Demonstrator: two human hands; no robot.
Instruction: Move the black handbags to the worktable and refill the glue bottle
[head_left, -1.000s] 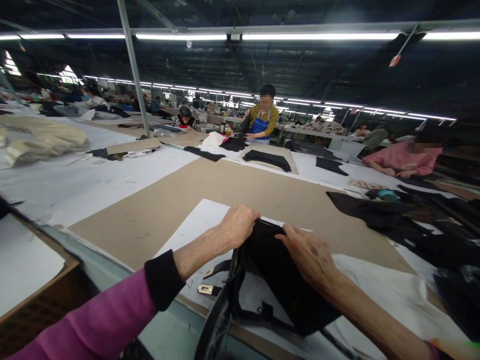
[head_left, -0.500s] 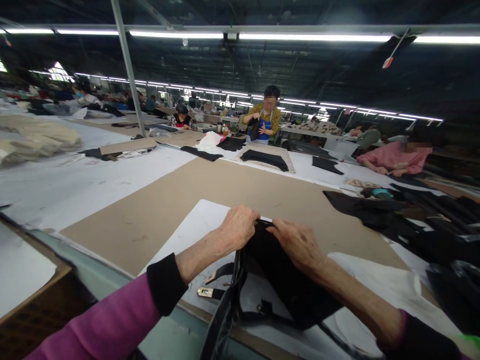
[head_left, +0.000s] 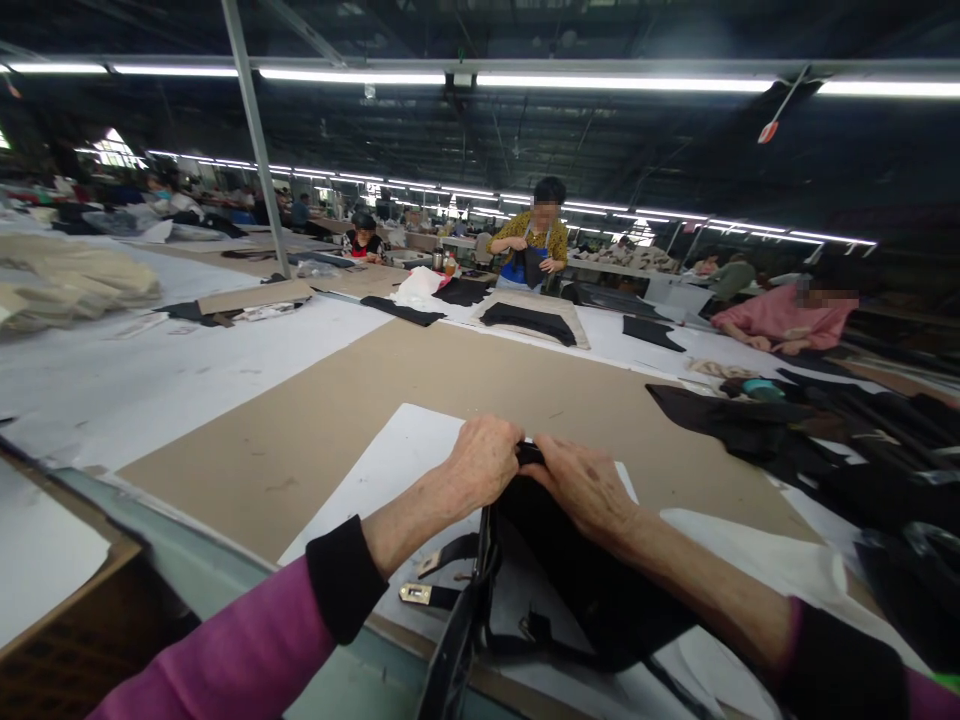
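head view, hands (head_left: 536, 470) gripping black bag (head_left: 592, 570), brown-covered table (head_left: 420, 380), strip-lit workshop

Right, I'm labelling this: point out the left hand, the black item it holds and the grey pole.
Left hand (head_left: 484, 462), head view, back of the hand.
Black item (head_left: 600, 585), head view, its dark panel.
Grey pole (head_left: 259, 150), head view, its shaft.

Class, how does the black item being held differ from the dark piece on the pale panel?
Left hand and right hand grip the black item by its edge; the dark piece lies on the pale panel. Straps lie against the black item, none by the dark piece. Both look black.
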